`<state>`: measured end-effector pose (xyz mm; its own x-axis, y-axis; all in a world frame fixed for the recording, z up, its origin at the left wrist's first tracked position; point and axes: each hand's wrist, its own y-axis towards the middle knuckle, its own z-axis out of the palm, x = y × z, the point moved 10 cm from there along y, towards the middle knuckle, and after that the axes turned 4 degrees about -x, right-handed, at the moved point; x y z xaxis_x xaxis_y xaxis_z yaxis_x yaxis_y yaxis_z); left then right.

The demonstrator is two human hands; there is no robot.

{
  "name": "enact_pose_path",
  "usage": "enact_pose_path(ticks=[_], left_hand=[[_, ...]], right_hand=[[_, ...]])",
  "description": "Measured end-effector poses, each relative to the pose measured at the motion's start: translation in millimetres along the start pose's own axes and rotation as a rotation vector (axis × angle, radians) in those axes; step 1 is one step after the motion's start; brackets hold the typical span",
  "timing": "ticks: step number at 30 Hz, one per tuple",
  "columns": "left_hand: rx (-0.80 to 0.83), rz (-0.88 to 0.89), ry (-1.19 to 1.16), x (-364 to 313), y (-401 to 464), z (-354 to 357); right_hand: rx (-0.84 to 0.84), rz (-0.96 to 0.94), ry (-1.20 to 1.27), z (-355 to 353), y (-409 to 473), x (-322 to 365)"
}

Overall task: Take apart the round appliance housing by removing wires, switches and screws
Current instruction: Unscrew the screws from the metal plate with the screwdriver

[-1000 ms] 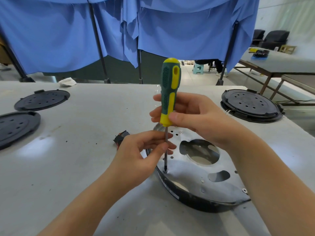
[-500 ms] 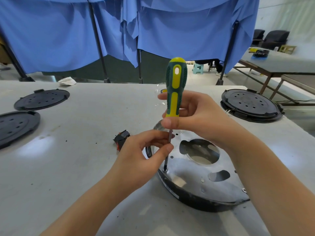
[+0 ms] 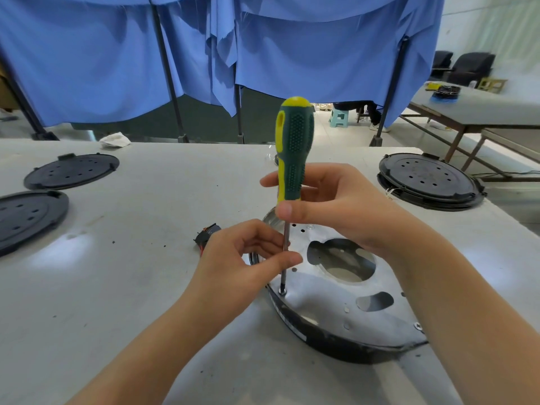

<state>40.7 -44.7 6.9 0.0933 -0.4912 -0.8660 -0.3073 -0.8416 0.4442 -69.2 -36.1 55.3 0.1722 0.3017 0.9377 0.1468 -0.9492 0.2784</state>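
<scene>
The round housing (image 3: 330,302), a shiny metal plate on a black rim, lies on the grey table in front of me. A green and yellow screwdriver (image 3: 293,147) stands upright with its tip on a screw (image 3: 282,291) at the plate's left edge. My right hand (image 3: 336,206) grips the lower handle. My left hand (image 3: 242,258) pinches the steel shaft between thumb and fingers. A black switch with red wires (image 3: 206,236) lies on the table just left of the housing, partly behind my left hand.
Two black round covers (image 3: 71,171) (image 3: 27,214) lie at the left of the table. A stacked black housing (image 3: 429,181) sits at the right, near the table's edge. Blue curtains hang behind. Crumpled white paper (image 3: 114,140) lies at the far edge.
The screwdriver handle has turned in my right hand, showing its green face, and has tilted back to upright. My left hand keeps its pinch on the shaft. The housing has not moved.
</scene>
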Motion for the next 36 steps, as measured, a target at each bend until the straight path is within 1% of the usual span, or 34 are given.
enact_pose_path(ticks=[3,6,8,10,14,16,19,23,25,28,32,34,36], left_hand=[[0.031,0.012,0.008,-1.6,0.8,1.4],[0.143,0.026,0.025,-3.7,-0.4,8.3],[0.182,0.035,0.041,-4.4,-0.9,10.0],[0.157,0.046,0.05,-5.9,-0.1,8.0],[0.09,0.06,0.044,-5.5,-0.4,5.1],[0.087,0.067,0.05,-4.8,-0.5,6.0],[0.119,0.055,0.073,-2.3,-0.7,9.5],[0.223,0.06,0.086,-4.4,-4.3,18.5],[0.208,0.049,0.053,-5.0,-3.6,16.7],[0.128,0.032,0.026,-2.8,0.2,9.6],[0.025,-0.001,0.036,5.2,1.7,0.8],[0.021,0.007,0.054,4.2,1.3,1.4],[0.048,0.016,0.067,3.1,0.7,3.5]], right_hand=[[-0.031,-0.017,0.052,-4.6,1.6,0.0],[0.028,-0.006,0.114,-0.9,0.8,-0.8],[0.064,0.003,0.122,0.6,-0.3,0.3],[0.077,0.003,0.085,2.3,-0.6,1.0],[-0.014,-0.009,-0.065,-3.5,0.7,-2.4],[-0.013,-0.005,-0.062,-2.5,0.7,-2.8],[0.018,-0.007,-0.044,0.4,0.8,-0.9],[-0.01,-0.024,0.001,-4.5,1.2,0.8],[-0.012,-0.027,0.032,-4.6,1.2,1.3],[0.009,-0.022,0.027,-0.6,1.4,0.9],[-0.049,-0.023,0.017,-5.5,2.4,0.5],[-0.053,-0.022,0.041,-5.7,2.4,0.1],[-0.017,-0.023,0.071,-2.0,1.3,0.4]])
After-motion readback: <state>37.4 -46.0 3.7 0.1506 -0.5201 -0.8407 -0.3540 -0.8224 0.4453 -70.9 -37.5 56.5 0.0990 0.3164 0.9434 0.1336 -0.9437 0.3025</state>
